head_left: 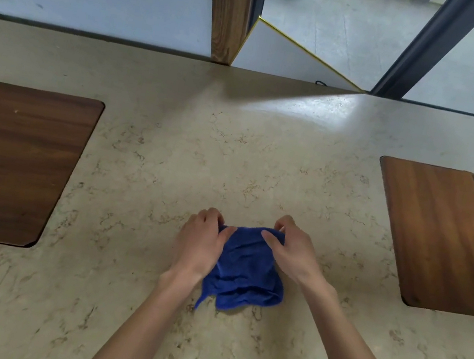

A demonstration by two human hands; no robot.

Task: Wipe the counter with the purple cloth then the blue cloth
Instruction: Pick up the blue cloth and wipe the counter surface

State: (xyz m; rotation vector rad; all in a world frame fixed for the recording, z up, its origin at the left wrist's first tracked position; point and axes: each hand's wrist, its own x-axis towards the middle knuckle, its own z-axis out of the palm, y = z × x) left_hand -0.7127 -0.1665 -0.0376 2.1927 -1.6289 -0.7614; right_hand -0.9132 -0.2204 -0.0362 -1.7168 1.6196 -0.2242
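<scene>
Two bare forearms rise from 6 o'clock; the left hand (200, 243) and right hand (291, 251) each pinch a far corner of the blue cloth (244, 273), fingers curled narrow around its edge. The cloth lies crumpled at the counter (233, 154) centre, its long axis running 12 to 6. Deep blue, wrinkled, terry-textured. Bare stone spreads around; wooden boards sit at 9 (14, 162) and 3 o'clock (449, 241).

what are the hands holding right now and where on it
Both hands, left and right, pinch the blue cloth at its far edge, one at each corner; the rest lies bunched on the counter.
</scene>
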